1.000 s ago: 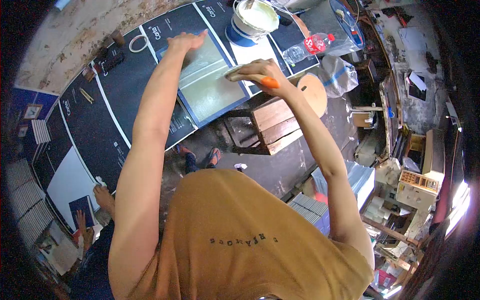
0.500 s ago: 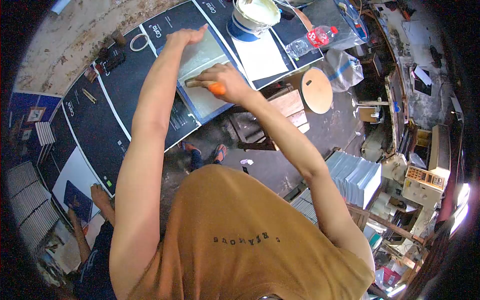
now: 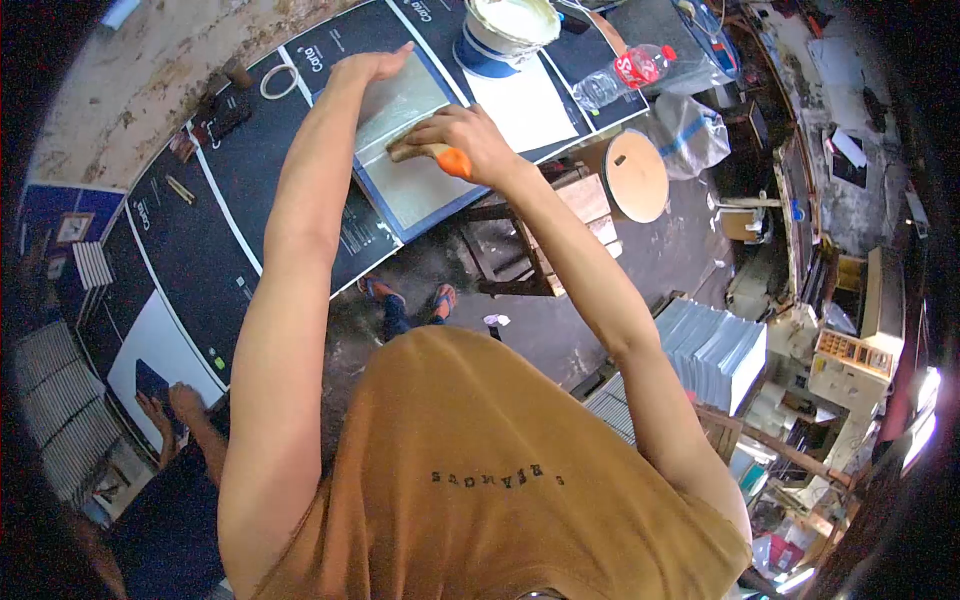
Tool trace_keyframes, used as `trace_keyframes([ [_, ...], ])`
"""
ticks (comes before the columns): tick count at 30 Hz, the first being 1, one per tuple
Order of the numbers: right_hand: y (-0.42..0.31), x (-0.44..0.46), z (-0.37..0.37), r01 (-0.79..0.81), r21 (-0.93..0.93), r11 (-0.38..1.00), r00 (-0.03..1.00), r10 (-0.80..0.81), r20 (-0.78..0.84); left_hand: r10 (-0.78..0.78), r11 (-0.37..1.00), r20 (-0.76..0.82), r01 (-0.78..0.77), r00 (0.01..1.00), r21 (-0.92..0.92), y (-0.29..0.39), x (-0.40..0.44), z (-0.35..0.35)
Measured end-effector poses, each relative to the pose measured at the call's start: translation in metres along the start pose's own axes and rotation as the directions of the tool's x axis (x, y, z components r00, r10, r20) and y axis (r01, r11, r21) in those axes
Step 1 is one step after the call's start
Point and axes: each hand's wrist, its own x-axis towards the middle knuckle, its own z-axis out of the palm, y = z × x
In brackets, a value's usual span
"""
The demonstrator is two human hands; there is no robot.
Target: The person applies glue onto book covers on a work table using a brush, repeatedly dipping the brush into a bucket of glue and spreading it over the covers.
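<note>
My right hand (image 3: 474, 145) is closed around a paintbrush (image 3: 454, 162) with an orange handle. Its bristles touch a grey, wet-looking sheet (image 3: 415, 197) near the light strip across its middle. Dark blue edging (image 3: 447, 218) shows around that sheet, which lies on the black table covering. At the sheet's upper left rests my left hand (image 3: 368, 66), flat with the thumb stretched out; some of its fingers are hidden. Beyond my right hand stands a bucket (image 3: 486, 58) of pale paste, beside white paper (image 3: 525, 112).
A plastic bottle with a red label (image 3: 640, 68) lies at the table's right end. A tape ring (image 3: 279, 69) is on the left. Lower left, another person's hands (image 3: 186, 402) hold a dark blue piece (image 3: 151, 381). A wooden stool (image 3: 545, 268) and stacked sheets (image 3: 705, 350) stand right.
My right hand and the brush have moved right and slightly up across the grey sheet. My left hand is nearly still. The other person's hands have shifted on the dark blue piece.
</note>
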Motion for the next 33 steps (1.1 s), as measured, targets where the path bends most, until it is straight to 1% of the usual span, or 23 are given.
trace_keyframes([
  [2,0.021,-0.004,0.028,-0.024,-0.143,0.989,0.963,0.061,0.262,0.01,0.999,0.006,-0.01,1.0,0.042,0.003,0.0,-0.002],
  [3,0.019,-0.021,0.032,-0.044,-0.023,0.999,0.979,0.048,0.198,-0.002,1.0,0.008,0.002,1.0,0.005,0.01,-0.021,-0.004],
  [7,0.015,-0.092,0.007,-0.023,-0.142,0.99,0.894,0.084,0.439,-0.012,0.997,-0.094,0.019,0.995,0.079,-0.008,-0.013,0.006],
  [9,0.017,-0.134,-0.01,0.003,-0.174,0.985,0.908,0.07,0.412,0.067,0.993,-0.255,-0.04,0.965,0.111,-0.01,-0.049,0.011],
  [11,0.0,-0.15,-0.059,-0.046,-0.045,0.998,0.965,0.056,0.256,0.175,0.985,-0.454,-0.155,0.874,0.08,-0.02,-0.095,0.025],
  [12,0.011,-0.163,-0.063,-0.113,0.21,0.971,0.988,0.088,0.127,0.224,0.969,-0.56,-0.245,0.797,0.039,-0.03,-0.12,0.037],
  [13,0.001,-0.167,-0.072,-0.284,0.319,0.904,0.954,0.301,-0.003,0.222,0.968,-0.595,-0.247,0.773,0.04,-0.035,-0.148,0.051],
  [14,-0.01,-0.167,-0.081,-0.423,0.447,0.788,0.851,0.516,-0.104,0.224,0.967,-0.623,-0.253,0.75,0.043,-0.037,-0.175,0.065],
  [17,-0.015,-0.136,-0.063,-0.536,0.693,0.482,0.483,0.848,-0.216,0.237,0.971,-0.394,-0.201,0.888,0.133,-0.031,-0.243,0.099],
  [18,-0.019,-0.118,-0.049,-0.556,0.657,0.508,0.466,0.846,-0.26,0.228,0.968,-0.309,-0.179,0.923,0.178,-0.029,-0.254,0.108],
  [19,-0.042,-0.091,-0.042,-0.497,0.77,0.4,0.43,0.884,-0.181,0.225,0.968,-0.306,-0.174,0.925,0.183,-0.026,-0.262,0.117],
  [20,-0.039,-0.077,-0.014,-0.561,0.674,0.48,0.484,0.851,-0.204,0.221,0.968,-0.304,-0.169,0.927,0.187,-0.023,-0.266,0.122],
  [21,-0.039,-0.063,0.015,-0.448,0.734,0.511,0.56,0.8,-0.215,0.211,0.97,-0.29,-0.162,0.933,0.183,-0.019,-0.268,0.121],
  [22,-0.033,-0.058,0.045,-0.517,0.664,0.54,0.593,0.785,-0.177,0.211,0.968,-0.283,-0.16,0.936,0.192,-0.018,-0.268,0.12],
  [24,-0.027,-0.059,0.05,-0.527,0.506,0.683,0.602,0.72,-0.345,0.203,0.968,-0.28,-0.15,0.938,0.2,-0.02,-0.267,0.121],
  [25,0.003,-0.071,0.053,-0.753,0.308,0.582,0.541,0.813,-0.214,0.205,0.969,-0.286,-0.152,0.936,0.197,-0.024,-0.266,0.124],
  [26,0.009,-0.085,0.032,-0.752,0.441,0.49,0.441,0.871,-0.215,0.218,0.968,-0.298,-0.167,0.93,0.188,-0.028,-0.265,0.126],
  [27,0.022,-0.094,0.014,-0.773,0.296,0.562,0.467,0.818,-0.334,0.228,0.967,-0.309,-0.18,0.923,0.178,-0.031,-0.264,0.129],
  [28,0.073,-0.12,0.03,-0.891,0.16,0.424,0.328,0.847,-0.419,0.241,0.966,-0.315,-0.196,0.918,0.168,-0.033,-0.265,0.13],
  [29,0.092,-0.128,0.02,-0.869,0.135,0.476,0.323,0.752,-0.575,0.235,0.967,-0.299,-0.192,0.925,0.165,-0.031,-0.267,0.127],
  [30,0.075,-0.105,-0.004,-0.667,0.394,0.632,0.233,0.68,-0.696,0.226,0.969,-0.294,-0.184,0.929,0.163,-0.03,-0.267,0.127],
  [32,0.077,-0.072,-0.015,-0.628,0.491,0.603,0.225,0.746,-0.627,0.217,0.97,-0.287,-0.173,0.933,0.171,-0.028,-0.266,0.124],
  [33,0.068,-0.046,-0.007,-0.517,0.601,0.61,0.224,0.773,-0.593,0.202,0.972,-0.27,-0.158,0.941,0.175,-0.026,-0.265,0.122],
])
